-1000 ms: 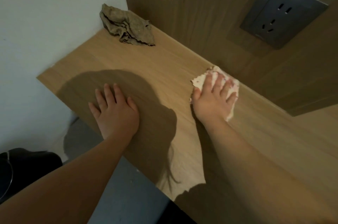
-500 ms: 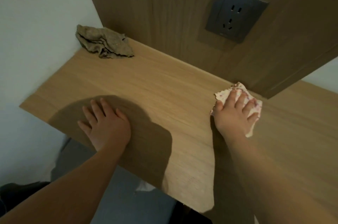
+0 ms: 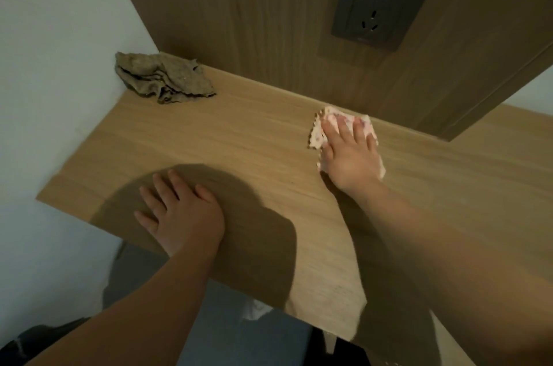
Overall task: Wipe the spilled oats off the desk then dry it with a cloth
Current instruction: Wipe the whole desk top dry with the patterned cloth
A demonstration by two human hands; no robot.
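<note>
Left hand point(image 3: 182, 213) and right hand point(image 3: 348, 153) both flat, fingers spread

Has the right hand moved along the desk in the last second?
Yes: the right hand and its cloth slid right toward the wood panel's end, then partway back left.

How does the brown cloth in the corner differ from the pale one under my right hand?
Colour: the brown cloth is plain drab brown; the pale cloth is whitish with pink marks.
Pose: the brown cloth lies crumpled in folds; the pale cloth is pressed flat.
Use: nothing touches the brown cloth; the right hand presses the pale cloth with straight fingers.
Both lie on the desk, near the back panel.
</note>
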